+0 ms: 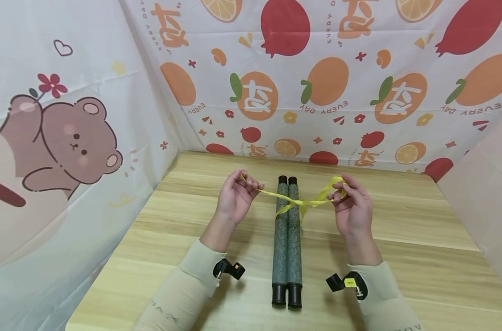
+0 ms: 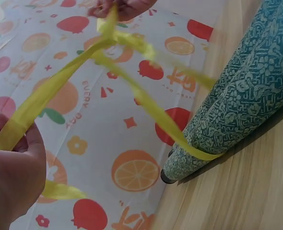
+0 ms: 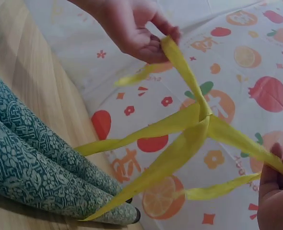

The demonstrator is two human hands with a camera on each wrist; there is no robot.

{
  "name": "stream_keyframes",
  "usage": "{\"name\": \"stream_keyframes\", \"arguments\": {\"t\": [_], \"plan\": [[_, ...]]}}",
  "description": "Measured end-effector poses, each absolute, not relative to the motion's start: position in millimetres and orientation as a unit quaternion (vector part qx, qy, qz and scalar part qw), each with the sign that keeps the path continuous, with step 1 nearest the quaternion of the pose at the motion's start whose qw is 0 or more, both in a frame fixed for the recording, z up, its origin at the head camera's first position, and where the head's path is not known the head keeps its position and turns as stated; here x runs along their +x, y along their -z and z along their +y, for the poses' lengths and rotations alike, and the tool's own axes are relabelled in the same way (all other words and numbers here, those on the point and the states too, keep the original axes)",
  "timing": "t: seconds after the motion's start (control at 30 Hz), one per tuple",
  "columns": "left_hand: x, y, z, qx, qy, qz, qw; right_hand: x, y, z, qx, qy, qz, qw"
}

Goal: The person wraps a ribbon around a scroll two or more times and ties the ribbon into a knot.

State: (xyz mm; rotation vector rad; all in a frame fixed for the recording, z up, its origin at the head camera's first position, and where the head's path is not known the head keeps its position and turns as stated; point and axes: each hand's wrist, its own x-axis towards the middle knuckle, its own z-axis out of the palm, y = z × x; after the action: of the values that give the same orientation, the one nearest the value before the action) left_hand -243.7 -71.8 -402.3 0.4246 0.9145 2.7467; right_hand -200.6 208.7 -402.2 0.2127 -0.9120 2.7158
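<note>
Both wrist views cut off the green rolls [image 1: 280, 248].

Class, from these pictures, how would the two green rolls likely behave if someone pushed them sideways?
The green rolls would probably hold their straight shape, since they lie unbent on the table. Their rounded sides suggest they could roll when pushed. The yellow ribbon looped around both may make them shift together.
</note>
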Motion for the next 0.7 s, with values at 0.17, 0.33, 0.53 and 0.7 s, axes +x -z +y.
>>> {"name": "stream_keyframes", "arguments": {"t": [0.17,0.33,0.53,0.7], "plan": [[-245,403,-79,0.094,-0.945,0.300,0.086,-200,404,215,0.045,-0.942,-0.303,0.136],[-246,406,-86,0.064,-0.953,0.287,0.073,-199,411,220,0.034,-0.940,-0.313,0.129],[-250,413,-98,0.052,-0.959,0.273,0.060,-195,419,230,-0.007,-0.924,-0.356,0.140],[-254,419,-106,0.041,-0.961,0.270,0.049,-195,428,239,-0.043,-0.911,-0.387,0.134]]}}
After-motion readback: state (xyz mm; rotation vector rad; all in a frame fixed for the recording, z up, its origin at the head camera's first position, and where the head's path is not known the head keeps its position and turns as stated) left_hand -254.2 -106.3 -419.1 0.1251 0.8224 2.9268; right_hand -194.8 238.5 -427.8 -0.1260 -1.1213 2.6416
